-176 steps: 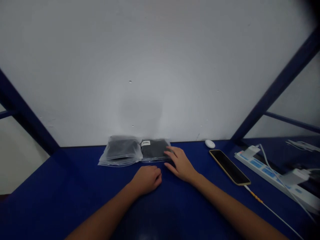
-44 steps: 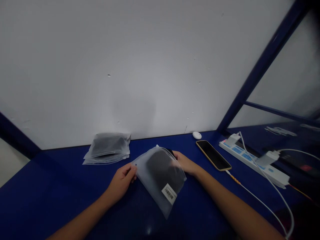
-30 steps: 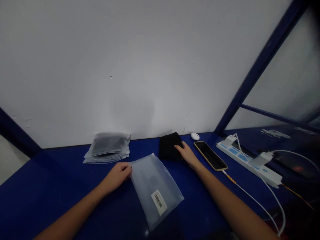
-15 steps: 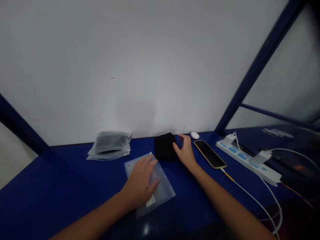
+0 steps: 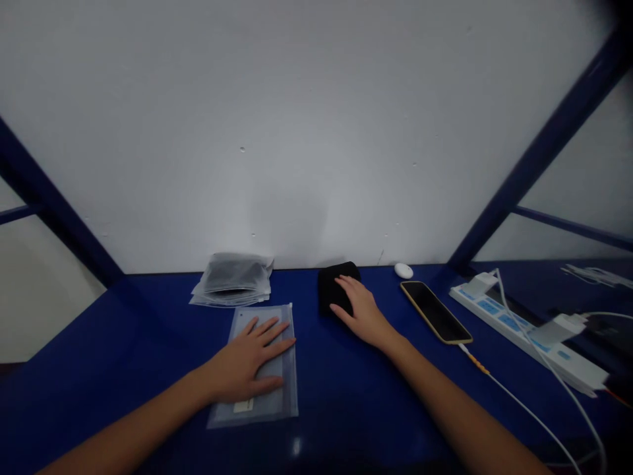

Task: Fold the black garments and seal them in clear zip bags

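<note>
My left hand (image 5: 252, 363) lies flat with fingers spread on a translucent zip bag (image 5: 281, 402). A small pale label (image 5: 243, 405) shows near the bag's lower edge, partly under the palm. To the right, my right hand (image 5: 363, 310) rests over the right side of a black folded cloth item (image 5: 330, 290), its fingers extended across the top. The cloth's exact kind cannot be made out. Behind the left hand sits a stack of similar zip bags (image 5: 235, 280) against the wall.
A phone (image 5: 438, 313) on a charging cable lies right of the black item. Beyond it are a white power strip (image 5: 524, 336) with plugged-in chargers and a small white oval case (image 5: 403, 270). The blue table (image 5: 123, 349) meets a white wall (image 5: 297, 132) at the back.
My left hand has spread flat and the zip bag beneath it has turned straighter and shifted left. My right hand has come down from the cloth's edge onto its top. The view has shifted slightly.
</note>
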The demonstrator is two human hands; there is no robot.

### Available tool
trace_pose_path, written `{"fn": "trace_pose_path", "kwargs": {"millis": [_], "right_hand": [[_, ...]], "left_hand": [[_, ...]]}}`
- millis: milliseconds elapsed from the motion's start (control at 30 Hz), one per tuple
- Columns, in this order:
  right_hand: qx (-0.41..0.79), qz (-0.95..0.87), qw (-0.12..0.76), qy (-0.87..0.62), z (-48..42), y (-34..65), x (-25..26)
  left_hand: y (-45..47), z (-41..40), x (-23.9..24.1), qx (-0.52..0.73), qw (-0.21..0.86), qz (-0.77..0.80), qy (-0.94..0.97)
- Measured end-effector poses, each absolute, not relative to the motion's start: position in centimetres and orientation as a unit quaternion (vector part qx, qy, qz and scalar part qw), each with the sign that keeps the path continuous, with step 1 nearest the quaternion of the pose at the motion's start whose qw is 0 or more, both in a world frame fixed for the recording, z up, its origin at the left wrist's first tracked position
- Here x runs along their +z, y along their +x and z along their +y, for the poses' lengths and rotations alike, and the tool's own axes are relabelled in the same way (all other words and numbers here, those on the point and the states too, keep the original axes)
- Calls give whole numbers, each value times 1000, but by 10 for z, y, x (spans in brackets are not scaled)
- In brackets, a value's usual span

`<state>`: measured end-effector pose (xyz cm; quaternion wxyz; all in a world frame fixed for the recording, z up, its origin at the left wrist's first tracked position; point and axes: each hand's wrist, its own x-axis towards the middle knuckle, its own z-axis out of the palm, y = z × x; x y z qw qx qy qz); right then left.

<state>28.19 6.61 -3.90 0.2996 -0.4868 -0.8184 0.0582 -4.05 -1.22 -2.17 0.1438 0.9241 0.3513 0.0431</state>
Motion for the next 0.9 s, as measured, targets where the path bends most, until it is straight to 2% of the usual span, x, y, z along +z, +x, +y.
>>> {"fn": "trace_pose_path", "kwargs": {"millis": [100, 433, 733, 900], "right_hand": [[73, -838, 251, -479, 66, 281, -46], [77, -837, 240, -485, 66, 279, -48], [81, -840, 257, -471, 63, 275, -47], [100, -855, 270, -432, 58, 271, -42]], "left_hand": [[-67, -15, -19, 38, 136, 346, 928], [-126, -10, -30, 38, 112, 438, 891], [-154, 21, -20, 65, 49, 345, 935], [-126, 2, -15, 115, 33, 346, 930]]}}
